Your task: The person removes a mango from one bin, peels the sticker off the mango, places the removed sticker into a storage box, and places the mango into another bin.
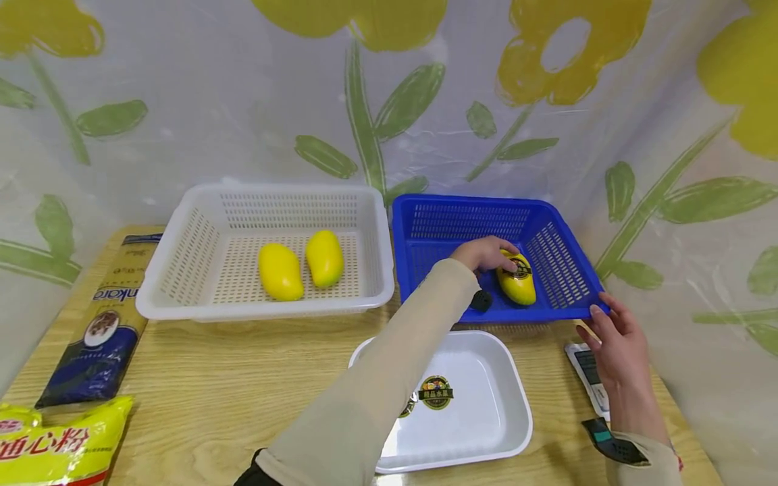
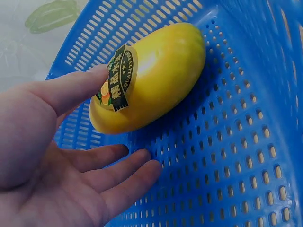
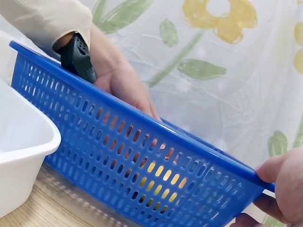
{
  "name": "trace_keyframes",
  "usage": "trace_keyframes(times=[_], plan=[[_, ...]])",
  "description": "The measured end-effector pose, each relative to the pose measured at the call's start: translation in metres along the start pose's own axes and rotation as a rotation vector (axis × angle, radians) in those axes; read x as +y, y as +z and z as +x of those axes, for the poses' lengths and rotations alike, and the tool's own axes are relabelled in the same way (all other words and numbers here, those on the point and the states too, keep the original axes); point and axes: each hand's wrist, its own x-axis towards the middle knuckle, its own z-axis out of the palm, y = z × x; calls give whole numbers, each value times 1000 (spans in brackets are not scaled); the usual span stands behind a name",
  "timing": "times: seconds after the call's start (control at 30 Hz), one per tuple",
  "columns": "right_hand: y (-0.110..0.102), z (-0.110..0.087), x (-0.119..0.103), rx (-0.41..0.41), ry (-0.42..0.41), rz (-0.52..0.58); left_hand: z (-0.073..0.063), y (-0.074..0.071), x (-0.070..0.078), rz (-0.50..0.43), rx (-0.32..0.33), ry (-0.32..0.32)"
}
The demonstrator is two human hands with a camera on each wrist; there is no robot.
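Note:
In the head view, a yellow mango point(image 1: 517, 287) with a dark fruit sticker point(image 1: 521, 268) lies inside a blue plastic basket point(image 1: 571, 243). My left hand point(image 1: 483, 254) reaches into the basket. Seen from the left wrist, its thumb point(image 2: 78, 87) presses on the sticker point(image 2: 116, 78), while several other fingers extend loosely below the mango point(image 2: 165, 66), apart from it. The index finger is mostly hidden behind the thumb. My right hand point(image 1: 620, 344) pinches the basket's near right corner; the right wrist view shows its thumb point(image 3: 272, 169) on the rim and fingers underneath.
To the left stands a white basket point(image 1: 176, 309) with two mangoes point(image 1: 280, 272). A white tray point(image 1: 480, 418) with stickers point(image 1: 435, 393) lies in front, partly under my left sleeve. A pasta bag point(image 1: 100, 324), a yellow bag point(image 1: 61, 442) and a small packet point(image 1: 588, 378) lie around.

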Motion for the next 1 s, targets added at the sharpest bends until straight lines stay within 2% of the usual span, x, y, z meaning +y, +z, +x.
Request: trace_keyframes(times=[0.13,0.3,0.57,0.87,1.0], plan=[[-1,-1,-1,-4,-1,9,-2,2,3,-50,-28,-25],[-1,-1,-1,-10,-10,5,0,6,7,-43,-39,-38],[-3,-2,-1,-20,-9,13,3,10,7,-107,3,-50],[-3,-1,-2,-7,8,-13,4,11,7,-181,102,-61],[-3,0,-3,-5,16,-22,2,11,9,-176,131,-67]])
